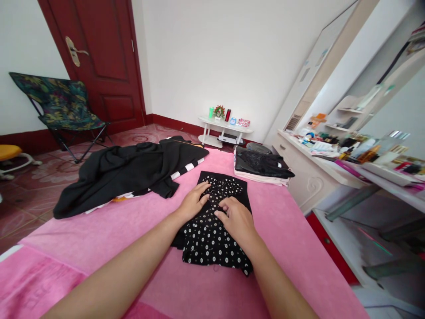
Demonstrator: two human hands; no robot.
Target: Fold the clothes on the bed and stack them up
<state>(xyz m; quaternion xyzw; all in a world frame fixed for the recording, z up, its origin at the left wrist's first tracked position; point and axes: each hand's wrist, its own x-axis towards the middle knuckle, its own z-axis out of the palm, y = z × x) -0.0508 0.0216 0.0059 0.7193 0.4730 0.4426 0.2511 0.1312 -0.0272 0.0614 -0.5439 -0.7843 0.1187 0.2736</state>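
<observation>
A black garment with white dots (pixel 212 248) lies partly folded on the pink bedspread (pixel 279 248) in front of me. My left hand (pixel 195 200) rests on its left side, fingers stretched out over the cloth. On the right side of the same garment is my right hand (pixel 235 215), its fingers curled inward over the dotted fabric. Whether those fingers pinch any cloth I cannot make out. The far edge of the garment is plain black, with smaller dots just below it.
A heap of black clothing (pixel 133 170) lies at the left of the bed. Folded clothes (pixel 262 164) are stacked at the far right corner. Beyond stand a small white table (pixel 226 126) and a camping chair (pixel 69 106). A cluttered dressing table (pixel 332 170) flanks the bed's right side.
</observation>
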